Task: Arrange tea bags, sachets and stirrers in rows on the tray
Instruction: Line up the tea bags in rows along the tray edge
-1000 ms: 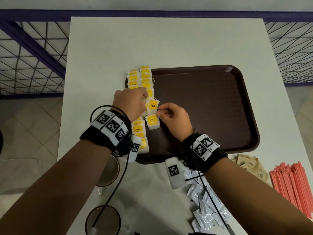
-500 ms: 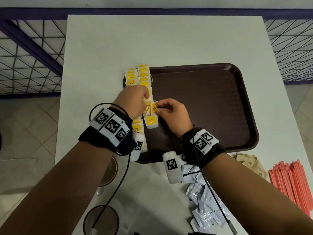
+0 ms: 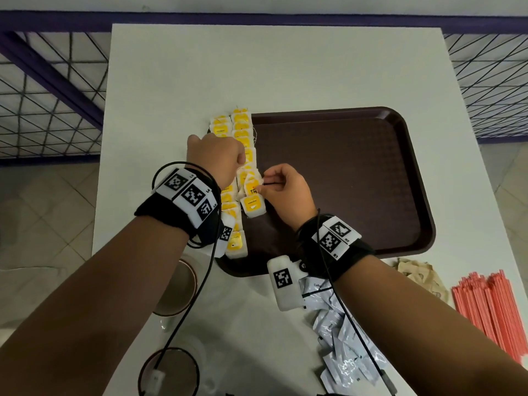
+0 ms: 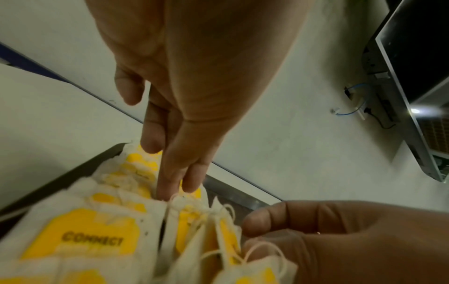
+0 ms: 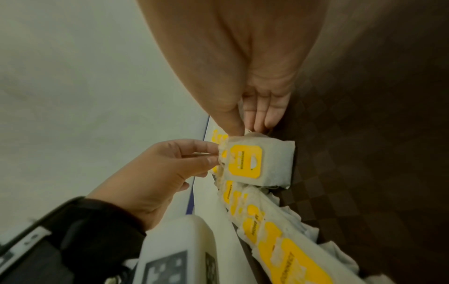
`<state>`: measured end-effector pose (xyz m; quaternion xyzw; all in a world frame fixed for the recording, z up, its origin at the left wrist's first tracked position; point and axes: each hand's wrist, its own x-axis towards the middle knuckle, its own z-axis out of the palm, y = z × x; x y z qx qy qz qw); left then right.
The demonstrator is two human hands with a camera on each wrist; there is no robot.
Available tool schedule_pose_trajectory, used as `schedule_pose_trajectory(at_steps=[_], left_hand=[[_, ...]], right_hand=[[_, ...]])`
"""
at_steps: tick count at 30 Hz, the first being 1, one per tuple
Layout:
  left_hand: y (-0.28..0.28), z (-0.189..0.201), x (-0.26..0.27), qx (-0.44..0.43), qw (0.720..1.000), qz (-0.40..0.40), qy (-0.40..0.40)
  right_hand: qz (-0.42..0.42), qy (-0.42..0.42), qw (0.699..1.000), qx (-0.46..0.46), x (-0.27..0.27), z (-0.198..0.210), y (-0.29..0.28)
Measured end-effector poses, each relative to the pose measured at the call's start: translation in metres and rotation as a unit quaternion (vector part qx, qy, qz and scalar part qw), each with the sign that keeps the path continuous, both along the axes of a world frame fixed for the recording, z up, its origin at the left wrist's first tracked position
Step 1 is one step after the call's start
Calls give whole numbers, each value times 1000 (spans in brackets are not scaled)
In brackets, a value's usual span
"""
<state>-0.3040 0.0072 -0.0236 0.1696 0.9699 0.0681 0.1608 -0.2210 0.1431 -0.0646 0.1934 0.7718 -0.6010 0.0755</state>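
Observation:
Yellow-labelled tea bags (image 3: 241,130) lie in two rows along the left edge of the brown tray (image 3: 343,178). My left hand (image 3: 243,164) hovers over these rows, thumb and forefinger pinching the top edge of a tea bag (image 4: 184,209). My right hand (image 3: 261,187) pinches a raised, tilted tea bag (image 3: 251,187) in the second row. In the right wrist view the right fingertips (image 5: 239,124) grip the top of that tea bag (image 5: 245,163), and the left hand (image 5: 213,156) pinches its side. Another tea bag (image 3: 253,206) lies flat just below.
White sachets (image 3: 340,338) are piled on the white table (image 3: 285,67) near me, with brown sachets (image 3: 420,277) and red stirrers (image 3: 494,310) to the right. Two cups (image 3: 178,290) (image 3: 168,372) stand under my left forearm. Most of the tray's floor is bare.
My right hand has moved slightly left, up to the tea bag in the second row, which now stands tilted between both hands. The left hand has hardly shifted.

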Motion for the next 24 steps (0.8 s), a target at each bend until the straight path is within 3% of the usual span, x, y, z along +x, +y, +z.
schedule_pose_trajectory(at_steps=[7,16,24], left_hand=[[4,0,-2,-5,1000,-23,-16],[6,4,-4,50,997,-18,-61],[2,0,-9,183,977,-27,-103]], right_hand=[[12,22,1000,8,-4,0,0],[70,44,995,51,-12,1,6],[109,32,993,44,-12,0,8]])
